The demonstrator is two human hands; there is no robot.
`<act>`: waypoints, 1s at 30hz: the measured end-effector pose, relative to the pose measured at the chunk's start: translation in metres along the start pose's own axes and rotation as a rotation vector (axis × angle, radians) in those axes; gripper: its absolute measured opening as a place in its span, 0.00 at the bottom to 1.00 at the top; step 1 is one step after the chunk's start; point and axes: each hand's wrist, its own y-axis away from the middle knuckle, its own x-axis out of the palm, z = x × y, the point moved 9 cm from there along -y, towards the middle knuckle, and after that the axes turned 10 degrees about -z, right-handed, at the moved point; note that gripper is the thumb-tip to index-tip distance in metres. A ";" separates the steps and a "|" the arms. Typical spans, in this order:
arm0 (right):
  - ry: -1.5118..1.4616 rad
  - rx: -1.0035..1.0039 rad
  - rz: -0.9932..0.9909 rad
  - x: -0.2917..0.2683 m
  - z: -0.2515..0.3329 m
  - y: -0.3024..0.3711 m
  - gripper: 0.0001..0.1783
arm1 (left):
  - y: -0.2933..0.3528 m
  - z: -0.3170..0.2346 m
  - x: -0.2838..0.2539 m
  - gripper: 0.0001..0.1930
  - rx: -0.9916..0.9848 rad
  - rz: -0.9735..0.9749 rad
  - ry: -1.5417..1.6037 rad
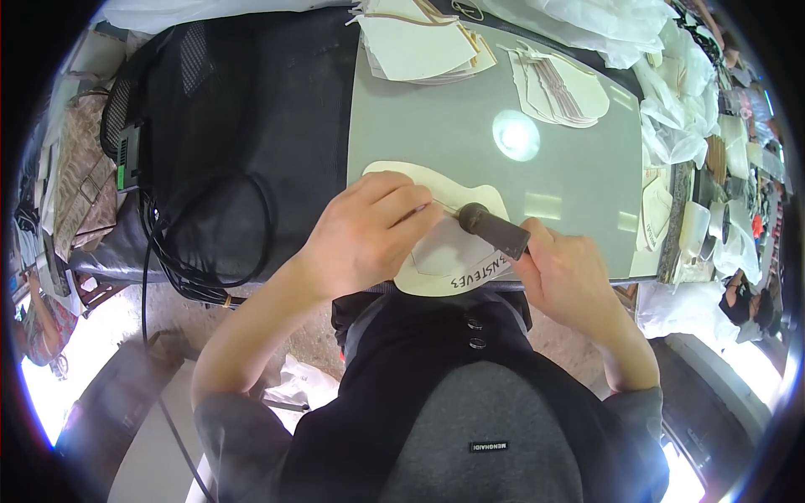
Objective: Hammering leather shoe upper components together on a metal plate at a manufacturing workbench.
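Currently, a cream cutout (465, 191) is seen just below the centre of the frame, laid flat at the near edge of the grey tabletop (436, 126). A paler patch (453, 251) is shown within its outline, and dark handwriting is borne along its lower edge. Over the cutout, a dark-handled tool (495, 230) is held aslant, with its thin tip pointed toward the upper left. Its handle is pinched at the lower-right end by the fingers of the right hand (566, 272). The left hand (369, 222) is set over the cutout's left side; its fingers are bent and bunched near the tip, but whether anything is pinched by them cannot be told.

Farther out, one pile of cut pieces (419, 46) is placed at upper centre, and a fanned stack (560, 88) at upper right. Clear plastic bags (675, 109) are heaped beyond. At left, a black cable (180, 272) is looped against a black cover (293, 109).
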 end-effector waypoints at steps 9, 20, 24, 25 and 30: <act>-0.065 -0.016 -0.090 -0.005 0.012 -0.002 0.18 | 0.000 -0.009 0.000 0.17 0.064 0.058 -0.058; 0.003 -0.018 0.004 0.006 0.013 -0.010 0.18 | 0.008 0.001 -0.013 0.16 -0.146 -0.011 -0.103; -0.056 -0.019 -0.030 0.001 0.016 -0.011 0.17 | 0.015 -0.007 -0.012 0.16 -0.080 -0.036 -0.189; -0.077 -0.013 -0.033 -0.001 0.015 -0.013 0.17 | 0.016 -0.008 -0.012 0.15 -0.063 -0.034 -0.212; -0.104 -0.001 -0.062 -0.004 0.019 -0.018 0.15 | 0.012 -0.013 -0.010 0.13 -0.011 -0.046 -0.234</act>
